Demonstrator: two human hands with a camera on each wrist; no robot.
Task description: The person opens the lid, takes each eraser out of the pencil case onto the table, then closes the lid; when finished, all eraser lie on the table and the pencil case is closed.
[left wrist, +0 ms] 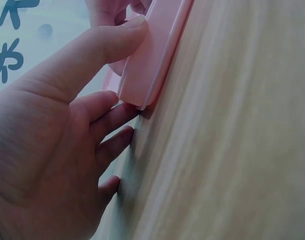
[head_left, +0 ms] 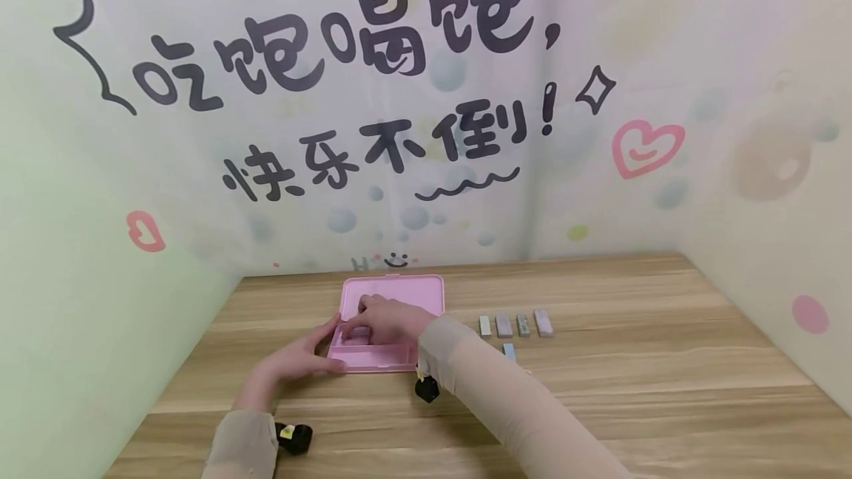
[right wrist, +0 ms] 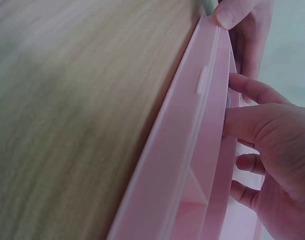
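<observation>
An open pink hinged box [head_left: 376, 358] lies on the table, its lid [head_left: 406, 288] tipped back toward the wall. My left hand [head_left: 299, 355] holds the box's left end, thumb on the front corner and fingers against the side, as the left wrist view shows. Over the inner compartment, my right hand [head_left: 388, 320] reaches down into the box. In the right wrist view its thumb and index finger dip behind the pink divider, with a small grey-purple block [right wrist: 229, 98] partly showing between them. The fingertips are mostly hidden by the divider.
Right of the box, small blocks stand in a loose row: a pale one [head_left: 484, 327], a mauve one [head_left: 503, 325], a grey-green one [head_left: 523, 326] and a lilac one [head_left: 543, 322]. A blue block [head_left: 509, 352] lies nearer, beside the right sleeve. A printed wall sheet [head_left: 399, 228] rises behind the table.
</observation>
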